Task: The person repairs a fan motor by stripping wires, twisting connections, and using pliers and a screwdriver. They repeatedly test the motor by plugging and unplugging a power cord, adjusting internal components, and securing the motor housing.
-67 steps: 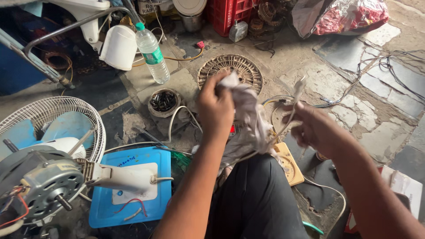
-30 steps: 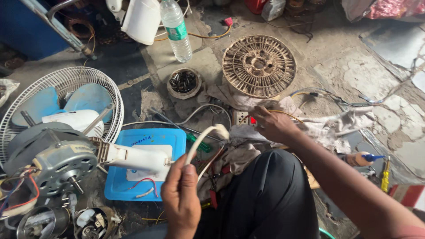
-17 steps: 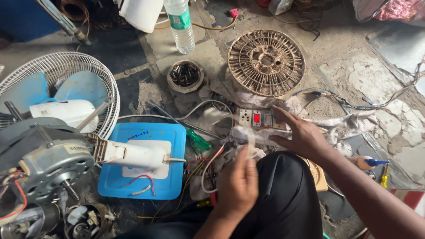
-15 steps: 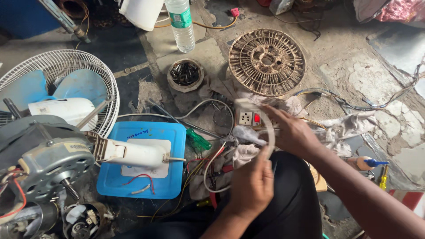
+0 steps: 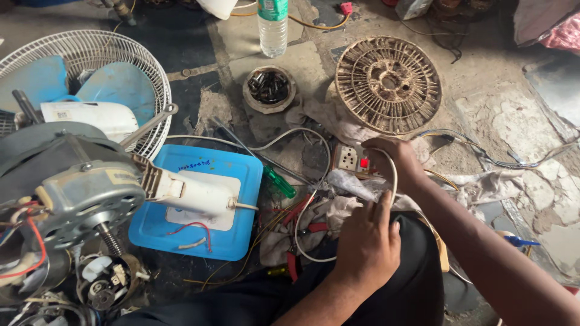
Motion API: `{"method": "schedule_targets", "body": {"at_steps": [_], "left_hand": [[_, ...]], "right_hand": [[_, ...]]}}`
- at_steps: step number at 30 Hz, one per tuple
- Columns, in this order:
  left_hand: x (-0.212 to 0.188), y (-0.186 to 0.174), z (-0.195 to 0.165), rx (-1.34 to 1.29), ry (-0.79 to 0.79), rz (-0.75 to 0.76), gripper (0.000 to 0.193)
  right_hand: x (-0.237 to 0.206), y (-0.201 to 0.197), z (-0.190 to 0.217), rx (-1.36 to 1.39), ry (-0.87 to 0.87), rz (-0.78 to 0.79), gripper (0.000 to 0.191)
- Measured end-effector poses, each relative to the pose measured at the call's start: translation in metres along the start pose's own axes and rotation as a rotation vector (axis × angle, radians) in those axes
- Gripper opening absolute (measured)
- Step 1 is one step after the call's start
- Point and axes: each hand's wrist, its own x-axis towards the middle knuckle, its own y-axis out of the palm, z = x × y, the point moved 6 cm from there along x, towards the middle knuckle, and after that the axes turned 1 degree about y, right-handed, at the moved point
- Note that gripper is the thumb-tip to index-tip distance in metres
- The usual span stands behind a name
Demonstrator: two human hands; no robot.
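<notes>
My left hand (image 5: 367,240) is closed around a white cable (image 5: 393,175) just above my knee. The cable arcs up to my right hand (image 5: 396,162), which grips its upper end beside a small switch-and-socket board (image 5: 351,160) with a red switch. The same white cable loops across the floor toward a white fan neck piece (image 5: 192,192) lying on a blue square lid (image 5: 241,181). A crumpled grey cloth (image 5: 353,184) lies under both hands.
A fan motor (image 5: 78,199) stands at the left, with a white fan guard and blue blades (image 5: 109,78) behind it. A rusty round grille (image 5: 388,83), a bowl of small parts (image 5: 269,88), a water bottle (image 5: 272,27), a green-handled screwdriver (image 5: 275,178) and red pliers (image 5: 302,211) are nearby.
My left hand has moved from the left across to my knee and closed on the white cable. My right hand has taken the cable's upper end by the socket board.
</notes>
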Motion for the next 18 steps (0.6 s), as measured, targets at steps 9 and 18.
{"method": "schedule_targets", "body": {"at_steps": [9, 18], "left_hand": [[-0.124, -0.068, 0.085, 0.122, -0.13, -0.159, 0.046], [-0.177, -0.089, 0.123, 0.138, -0.265, -0.12, 0.04]], "right_hand": [[0.032, 0.029, 0.008, -0.389, -0.507, 0.245, 0.03], [0.027, 0.032, 0.027, -0.434, -0.44, 0.204, 0.028]]}}
